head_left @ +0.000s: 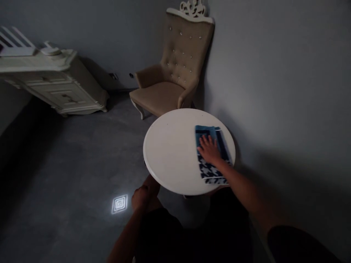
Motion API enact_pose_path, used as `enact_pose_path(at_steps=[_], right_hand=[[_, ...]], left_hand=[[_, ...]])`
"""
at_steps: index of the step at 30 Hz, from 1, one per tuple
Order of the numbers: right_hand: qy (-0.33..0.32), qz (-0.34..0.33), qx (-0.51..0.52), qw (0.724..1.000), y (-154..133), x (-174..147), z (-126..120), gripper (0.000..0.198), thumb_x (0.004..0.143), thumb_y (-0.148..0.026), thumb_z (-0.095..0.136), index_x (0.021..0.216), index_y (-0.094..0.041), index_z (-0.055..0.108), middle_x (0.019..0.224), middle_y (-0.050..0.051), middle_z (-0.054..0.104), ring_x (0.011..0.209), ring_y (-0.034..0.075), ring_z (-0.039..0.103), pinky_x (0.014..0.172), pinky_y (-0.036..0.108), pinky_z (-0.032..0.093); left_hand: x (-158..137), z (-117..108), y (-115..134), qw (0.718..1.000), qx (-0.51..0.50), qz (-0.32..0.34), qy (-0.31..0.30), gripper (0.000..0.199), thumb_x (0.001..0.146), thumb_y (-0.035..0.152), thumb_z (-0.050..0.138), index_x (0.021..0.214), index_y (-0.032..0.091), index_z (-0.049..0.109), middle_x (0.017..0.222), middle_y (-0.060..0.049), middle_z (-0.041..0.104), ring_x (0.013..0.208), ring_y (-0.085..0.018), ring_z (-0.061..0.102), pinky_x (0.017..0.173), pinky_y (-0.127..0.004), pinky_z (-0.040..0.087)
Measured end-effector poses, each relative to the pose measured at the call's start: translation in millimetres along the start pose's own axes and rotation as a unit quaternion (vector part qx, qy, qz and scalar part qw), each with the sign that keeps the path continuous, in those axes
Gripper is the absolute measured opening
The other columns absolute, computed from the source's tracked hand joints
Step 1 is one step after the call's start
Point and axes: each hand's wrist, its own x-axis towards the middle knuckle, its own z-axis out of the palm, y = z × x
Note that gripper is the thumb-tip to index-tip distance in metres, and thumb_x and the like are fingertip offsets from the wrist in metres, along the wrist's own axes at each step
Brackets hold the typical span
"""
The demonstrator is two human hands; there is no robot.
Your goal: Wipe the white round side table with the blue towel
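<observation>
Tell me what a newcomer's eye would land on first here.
Probably the round white table near the middle, pale against the dark floor, with the right hand spread on a blue patterned cloth at its right side. Next come the tan buttoned armchair behind it and the bright square pattern on the floor at lower left.

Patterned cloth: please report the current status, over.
Right hand spread on patterned cloth. Left hand off the round table. Cloth at table's right side; armchair beyond.
</observation>
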Motion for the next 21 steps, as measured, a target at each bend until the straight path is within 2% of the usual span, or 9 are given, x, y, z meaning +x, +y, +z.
enact_pose_path(at_steps=[3, 5, 7, 9, 11, 13, 19, 21], right_hand=[[-0.003, 0.080, -0.054, 0.995, 77, -19, 3, 0.074, 0.119, -0.053, 0.026, 0.185, -0.019, 0.030, 0.193, 0.010, 0.017, 0.179, 0.042, 0.011, 0.141, 0.071, 0.014], [0.000, 0.108, -0.068, 0.992, 109, -29, 9, 0.074, 0.120, -0.052, 0.022, 0.184, -0.016, 0.030, 0.193, 0.013, 0.017, 0.178, 0.044, 0.013, 0.139, 0.073, 0.021], [0.009, 0.120, -0.074, 0.990, 120, -34, 14, 0.076, 0.120, -0.052, 0.019, 0.184, -0.012, 0.030, 0.193, 0.017, 0.018, 0.176, 0.047, 0.017, 0.136, 0.076, 0.025], [0.018, 0.124, -0.077, 0.989, 109, -37, 17, 0.078, 0.120, -0.053, 0.018, 0.183, -0.009, 0.030, 0.192, 0.020, 0.018, 0.175, 0.050, 0.019, 0.135, 0.078, 0.026], [0.020, 0.117, -0.076, 0.990, 79, -38, 19, 0.079, 0.119, -0.054, 0.020, 0.183, -0.008, 0.031, 0.192, 0.021, 0.018, 0.175, 0.052, 0.018, 0.135, 0.080, 0.023], [0.016, 0.088, -0.067, 0.994, 32, -38, 20, 0.078, 0.119, -0.054, 0.023, 0.183, -0.009, 0.031, 0.192, 0.020, 0.017, 0.176, 0.052, 0.015, 0.136, 0.081, 0.020], [0.029, -0.060, 0.020, 0.998, -149, -38, 25, 0.079, 0.116, -0.054, 0.043, 0.182, -0.012, 0.035, 0.192, 0.016, 0.017, 0.176, 0.053, 0.011, 0.137, 0.083, 0.010], [0.047, -0.101, 0.057, 0.992, -205, -37, 26, 0.077, 0.115, -0.055, 0.047, 0.181, -0.016, 0.039, 0.192, 0.011, 0.022, 0.177, 0.050, 0.013, 0.140, 0.079, 0.010]], left_hand=[[-6, -3, 2, 1.000, -0.007, 0.002, -0.014, 0.070, 0.114, 0.059, 0.036, 0.135, 0.011, 0.082, 0.132, -0.026, 0.082, 0.121, -0.041, 0.078, 0.097, -0.046, 0.059], [-7, -2, 2, 1.000, -0.009, 0.001, -0.006, 0.067, 0.115, 0.056, 0.036, 0.135, 0.011, 0.083, 0.131, -0.026, 0.082, 0.121, -0.040, 0.079, 0.098, -0.045, 0.060], [-7, -1, 0, 1.000, -0.012, 0.001, 0.004, 0.066, 0.115, 0.054, 0.037, 0.133, 0.012, 0.084, 0.130, -0.026, 0.082, 0.120, -0.039, 0.079, 0.099, -0.045, 0.060], [-5, 2, -1, 1.000, -0.017, -0.003, 0.007, 0.066, 0.114, 0.056, 0.038, 0.131, 0.014, 0.086, 0.131, -0.025, 0.083, 0.120, -0.039, 0.080, 0.100, -0.045, 0.060], [-4, 4, -3, 1.000, -0.021, -0.011, 0.008, 0.065, 0.114, 0.058, 0.038, 0.132, 0.017, 0.086, 0.132, -0.024, 0.083, 0.121, -0.039, 0.080, 0.101, -0.046, 0.060], [-2, 6, -4, 1.000, -0.022, -0.016, 0.012, 0.066, 0.114, 0.060, 0.039, 0.135, 0.019, 0.085, 0.133, -0.023, 0.083, 0.122, -0.039, 0.079, 0.102, -0.047, 0.061], [0, 9, -5, 1.000, -0.012, -0.023, 0.010, 0.062, 0.114, 0.056, 0.038, 0.133, 0.021, 0.085, 0.131, -0.020, 0.084, 0.122, -0.037, 0.079, 0.100, -0.044, 0.060], [1, 9, -5, 1.000, -0.003, -0.021, 0.010, 0.062, 0.114, 0.055, 0.037, 0.132, 0.020, 0.085, 0.131, -0.021, 0.084, 0.122, -0.037, 0.080, 0.099, -0.044, 0.060]])
